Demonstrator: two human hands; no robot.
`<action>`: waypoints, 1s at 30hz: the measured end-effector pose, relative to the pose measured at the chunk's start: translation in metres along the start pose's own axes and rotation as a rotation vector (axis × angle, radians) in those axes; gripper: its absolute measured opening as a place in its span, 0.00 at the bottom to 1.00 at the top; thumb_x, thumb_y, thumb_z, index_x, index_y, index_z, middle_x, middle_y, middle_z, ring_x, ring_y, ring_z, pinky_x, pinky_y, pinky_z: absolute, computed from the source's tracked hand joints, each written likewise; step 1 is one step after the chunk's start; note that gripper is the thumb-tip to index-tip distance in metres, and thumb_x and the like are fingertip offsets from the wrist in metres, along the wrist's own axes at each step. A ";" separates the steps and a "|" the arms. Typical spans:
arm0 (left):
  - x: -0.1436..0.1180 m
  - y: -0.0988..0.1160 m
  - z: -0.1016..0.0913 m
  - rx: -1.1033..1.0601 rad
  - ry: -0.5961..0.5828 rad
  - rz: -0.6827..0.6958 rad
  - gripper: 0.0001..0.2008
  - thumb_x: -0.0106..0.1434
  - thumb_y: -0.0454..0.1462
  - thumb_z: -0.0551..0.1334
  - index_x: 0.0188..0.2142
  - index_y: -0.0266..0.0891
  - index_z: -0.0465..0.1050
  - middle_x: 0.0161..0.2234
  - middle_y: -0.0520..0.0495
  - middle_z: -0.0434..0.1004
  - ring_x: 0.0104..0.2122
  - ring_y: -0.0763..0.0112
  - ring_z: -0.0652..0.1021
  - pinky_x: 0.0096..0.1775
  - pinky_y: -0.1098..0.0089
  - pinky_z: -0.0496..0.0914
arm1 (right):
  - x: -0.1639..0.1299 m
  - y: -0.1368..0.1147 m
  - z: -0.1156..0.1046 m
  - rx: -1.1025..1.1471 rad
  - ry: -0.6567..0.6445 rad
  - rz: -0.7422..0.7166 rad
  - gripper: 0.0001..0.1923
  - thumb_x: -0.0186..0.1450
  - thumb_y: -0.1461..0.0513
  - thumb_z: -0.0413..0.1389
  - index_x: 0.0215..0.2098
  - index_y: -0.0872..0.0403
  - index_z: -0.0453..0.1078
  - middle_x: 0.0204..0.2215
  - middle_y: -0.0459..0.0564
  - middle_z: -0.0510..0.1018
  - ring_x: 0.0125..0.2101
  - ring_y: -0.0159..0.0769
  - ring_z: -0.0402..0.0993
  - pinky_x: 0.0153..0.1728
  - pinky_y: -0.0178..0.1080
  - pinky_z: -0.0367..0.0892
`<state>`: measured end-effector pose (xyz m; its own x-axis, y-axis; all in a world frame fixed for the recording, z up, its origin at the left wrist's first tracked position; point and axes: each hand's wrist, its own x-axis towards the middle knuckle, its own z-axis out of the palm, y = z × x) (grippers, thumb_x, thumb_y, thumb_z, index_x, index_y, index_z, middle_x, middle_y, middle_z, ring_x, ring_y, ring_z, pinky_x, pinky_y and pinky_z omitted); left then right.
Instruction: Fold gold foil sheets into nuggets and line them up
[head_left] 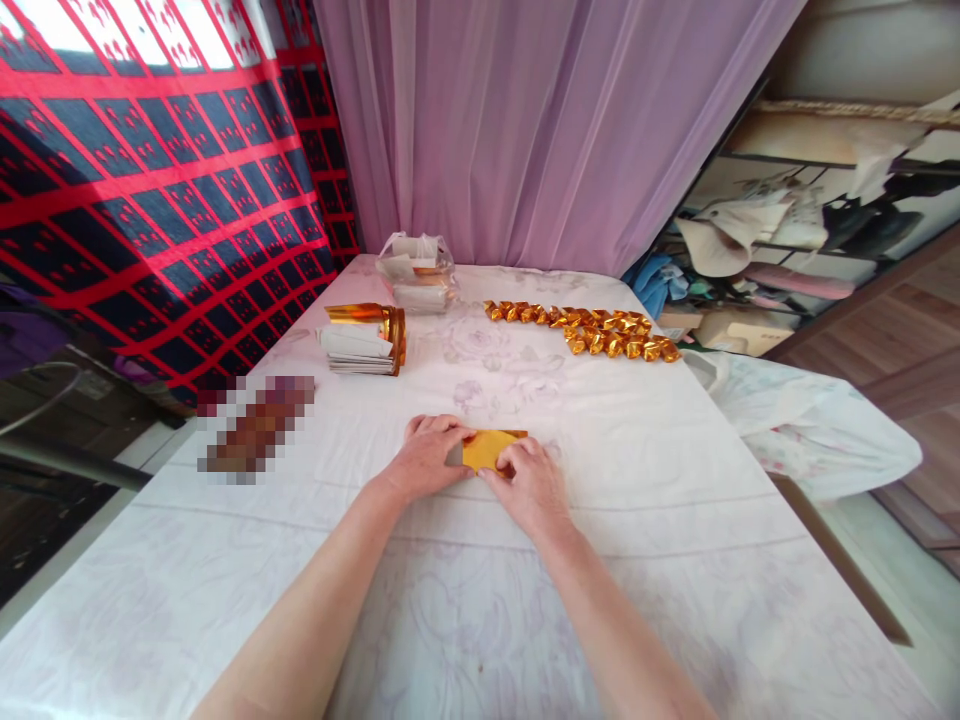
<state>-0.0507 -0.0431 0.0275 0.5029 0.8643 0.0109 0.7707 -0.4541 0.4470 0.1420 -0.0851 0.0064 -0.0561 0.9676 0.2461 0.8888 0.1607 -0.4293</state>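
A small sheet of gold paper (484, 450), partly folded, lies on the table in front of me. At its left end, my left hand (429, 458) grips it, with the thumb along the near edge and the fingers at the far side. The curled fingers of my right hand (534, 482) pinch its right end. Both hands hide parts of the paper. Beyond them to the left stands a stack of gold and white paper sheets (364, 345). Rows of shiny folded gold paper pieces (600, 328) lie farther back on the right.
A clear plastic bag (416, 270) with papers inside sits at the back. A blurred-out item (259, 430) lies by the left edge of the floral-covered table (465, 600). A white bag (817, 420) hangs at the right edge, near cluttered shelves (787, 215). Purple curtains (525, 130) close off the far side.
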 end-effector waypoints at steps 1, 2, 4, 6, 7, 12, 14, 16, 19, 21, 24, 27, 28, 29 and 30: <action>0.000 0.000 0.000 0.002 -0.001 0.003 0.23 0.58 0.46 0.64 0.53 0.49 0.70 0.53 0.49 0.71 0.54 0.58 0.69 0.59 0.54 0.54 | 0.000 0.000 -0.001 0.016 -0.017 0.002 0.10 0.59 0.56 0.63 0.26 0.51 0.69 0.32 0.48 0.72 0.34 0.39 0.71 0.35 0.39 0.63; 0.000 -0.001 0.000 0.004 -0.002 0.005 0.23 0.58 0.45 0.64 0.54 0.49 0.70 0.53 0.49 0.71 0.54 0.58 0.69 0.59 0.54 0.54 | 0.001 0.001 -0.002 0.029 -0.038 0.005 0.08 0.59 0.58 0.63 0.27 0.51 0.70 0.32 0.48 0.73 0.34 0.38 0.71 0.36 0.39 0.63; 0.000 -0.002 0.001 0.010 -0.004 0.007 0.24 0.58 0.45 0.64 0.54 0.48 0.70 0.53 0.48 0.71 0.54 0.58 0.69 0.59 0.54 0.54 | 0.001 0.002 -0.006 0.036 -0.082 0.016 0.07 0.59 0.60 0.63 0.27 0.51 0.70 0.32 0.48 0.73 0.34 0.37 0.71 0.36 0.39 0.63; 0.001 -0.002 0.001 0.017 -0.007 0.007 0.24 0.58 0.45 0.64 0.55 0.48 0.70 0.53 0.47 0.71 0.55 0.57 0.69 0.59 0.54 0.54 | 0.001 0.004 -0.010 0.014 -0.110 0.034 0.07 0.60 0.60 0.63 0.26 0.51 0.71 0.32 0.47 0.74 0.34 0.36 0.71 0.36 0.38 0.62; 0.001 -0.002 0.001 0.020 -0.009 0.007 0.25 0.58 0.45 0.64 0.55 0.48 0.70 0.54 0.47 0.70 0.55 0.57 0.68 0.59 0.54 0.54 | 0.000 0.005 -0.013 -0.001 -0.117 0.043 0.07 0.60 0.60 0.63 0.26 0.51 0.71 0.32 0.47 0.74 0.34 0.36 0.71 0.36 0.38 0.62; 0.003 -0.004 0.002 0.034 -0.013 0.007 0.24 0.58 0.45 0.63 0.55 0.49 0.69 0.55 0.47 0.70 0.56 0.57 0.68 0.60 0.54 0.54 | -0.002 0.018 -0.025 -0.051 -0.127 0.104 0.06 0.61 0.59 0.63 0.27 0.51 0.73 0.33 0.47 0.74 0.36 0.37 0.71 0.37 0.38 0.62; 0.004 -0.005 0.002 0.041 -0.013 0.003 0.25 0.58 0.46 0.63 0.55 0.49 0.69 0.55 0.47 0.70 0.57 0.57 0.68 0.60 0.53 0.53 | -0.002 0.024 -0.028 -0.048 -0.137 0.130 0.07 0.61 0.58 0.63 0.27 0.51 0.73 0.33 0.48 0.75 0.36 0.37 0.72 0.37 0.39 0.62; 0.004 -0.006 0.003 0.049 -0.016 0.000 0.25 0.58 0.46 0.63 0.55 0.49 0.70 0.55 0.46 0.70 0.57 0.56 0.68 0.60 0.53 0.54 | -0.002 0.029 -0.030 -0.036 -0.148 0.142 0.08 0.61 0.57 0.62 0.27 0.51 0.74 0.34 0.48 0.75 0.37 0.37 0.72 0.38 0.39 0.63; 0.006 -0.007 0.002 0.064 -0.023 -0.004 0.26 0.57 0.46 0.63 0.56 0.48 0.70 0.56 0.45 0.69 0.57 0.56 0.68 0.60 0.54 0.54 | -0.001 0.034 -0.032 -0.014 -0.147 0.139 0.06 0.61 0.59 0.62 0.27 0.51 0.74 0.33 0.48 0.76 0.37 0.37 0.73 0.39 0.38 0.65; 0.006 -0.006 0.002 0.076 -0.028 -0.008 0.26 0.57 0.46 0.63 0.56 0.48 0.69 0.56 0.45 0.69 0.57 0.56 0.67 0.60 0.54 0.54 | 0.000 0.039 -0.032 0.005 -0.143 0.130 0.02 0.60 0.62 0.62 0.29 0.51 0.75 0.34 0.47 0.77 0.36 0.35 0.74 0.38 0.37 0.66; 0.007 -0.005 0.000 0.091 -0.036 -0.014 0.27 0.57 0.46 0.63 0.56 0.48 0.69 0.57 0.45 0.69 0.57 0.55 0.67 0.60 0.53 0.54 | 0.000 0.048 -0.034 0.032 -0.137 0.116 0.06 0.59 0.66 0.60 0.34 0.50 0.76 0.35 0.46 0.78 0.31 0.31 0.75 0.36 0.35 0.68; 0.009 -0.003 -0.001 0.100 -0.037 -0.021 0.26 0.56 0.47 0.63 0.55 0.50 0.70 0.57 0.45 0.68 0.57 0.53 0.67 0.59 0.52 0.55 | -0.003 0.056 -0.038 0.039 -0.116 0.085 0.13 0.58 0.70 0.55 0.39 0.50 0.76 0.36 0.46 0.80 0.32 0.31 0.76 0.37 0.34 0.70; 0.009 -0.003 -0.002 0.102 -0.038 -0.022 0.26 0.56 0.47 0.63 0.55 0.51 0.70 0.57 0.46 0.68 0.57 0.53 0.68 0.59 0.52 0.55 | -0.004 0.056 -0.039 0.034 -0.101 0.076 0.16 0.59 0.70 0.53 0.41 0.50 0.76 0.38 0.47 0.80 0.33 0.32 0.77 0.38 0.35 0.71; 0.009 -0.002 -0.002 0.104 -0.039 -0.023 0.26 0.56 0.47 0.63 0.55 0.51 0.70 0.57 0.46 0.69 0.57 0.52 0.68 0.59 0.52 0.55 | -0.006 0.054 -0.039 0.027 -0.082 0.066 0.18 0.61 0.70 0.51 0.44 0.51 0.75 0.40 0.49 0.80 0.36 0.33 0.77 0.41 0.37 0.71; 0.010 -0.002 -0.003 0.105 -0.041 -0.024 0.25 0.56 0.47 0.63 0.54 0.51 0.70 0.57 0.46 0.69 0.57 0.52 0.68 0.59 0.51 0.55 | -0.008 0.050 -0.039 0.018 -0.063 0.053 0.19 0.63 0.69 0.48 0.48 0.51 0.74 0.44 0.51 0.79 0.40 0.35 0.77 0.44 0.39 0.71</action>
<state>-0.0484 -0.0334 0.0295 0.4979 0.8664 -0.0363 0.8183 -0.4556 0.3505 0.2045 -0.0926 0.0171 -0.0380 0.9851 0.1679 0.8832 0.1117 -0.4556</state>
